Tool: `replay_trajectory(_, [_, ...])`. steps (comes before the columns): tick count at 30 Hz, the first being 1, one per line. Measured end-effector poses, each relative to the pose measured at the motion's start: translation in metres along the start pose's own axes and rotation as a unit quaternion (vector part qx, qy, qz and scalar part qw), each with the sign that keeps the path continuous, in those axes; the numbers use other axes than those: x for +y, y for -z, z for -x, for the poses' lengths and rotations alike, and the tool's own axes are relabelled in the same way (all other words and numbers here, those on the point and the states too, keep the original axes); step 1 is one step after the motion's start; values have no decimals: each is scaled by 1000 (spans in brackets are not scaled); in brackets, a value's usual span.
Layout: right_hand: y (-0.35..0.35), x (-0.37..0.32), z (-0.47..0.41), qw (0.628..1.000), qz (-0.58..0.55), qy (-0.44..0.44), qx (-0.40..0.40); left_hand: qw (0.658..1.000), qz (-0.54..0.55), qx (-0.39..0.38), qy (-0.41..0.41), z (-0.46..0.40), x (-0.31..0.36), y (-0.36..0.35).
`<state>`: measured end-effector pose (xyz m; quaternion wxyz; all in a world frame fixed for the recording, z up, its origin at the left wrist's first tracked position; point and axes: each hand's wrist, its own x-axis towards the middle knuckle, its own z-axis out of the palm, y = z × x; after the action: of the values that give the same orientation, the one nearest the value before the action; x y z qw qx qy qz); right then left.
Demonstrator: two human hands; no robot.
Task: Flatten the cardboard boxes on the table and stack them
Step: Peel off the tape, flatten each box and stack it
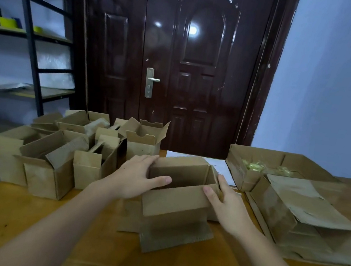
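- The open cardboard box stands mid-table on the glossy wooden table: matte brown, rectangular, flaps splayed outward.
- The left hand grips its left wall, thumb hooked inside and fingers along the far rim.
- The right hand clasps its right corner, fingers curled over the edge.
- At left crowds a cluster of upright open boxes; at right lies a stack of flattened boxes.
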<state>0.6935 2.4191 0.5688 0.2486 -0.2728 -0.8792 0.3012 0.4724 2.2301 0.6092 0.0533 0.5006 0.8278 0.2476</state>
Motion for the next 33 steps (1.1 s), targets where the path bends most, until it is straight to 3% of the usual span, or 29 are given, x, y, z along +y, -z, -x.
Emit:
replay_trajectory(5, [0, -4, -17, 997, -25, -66, -35, 997, 31, -70, -29, 1, 1, 2])
replay_trajectory(15, [2, -20, -41, 994, -10, -82, -69, 988, 44, -83, -122, 23, 33, -22])
replay_trajectory(25, [2, -5, -49, 994, -24, -98, -42, 978, -56, -99, -176, 34, 76, -66])
replay_trajectory(29, [1, 2, -42, 990, -105, -97, -9, 981, 42, -123, -143, 29, 74, -67])
replay_trajectory(33, [0, 3, -34, 975, -206, -80, 19, 981, 145, -74, -110, 9, 58, -68])
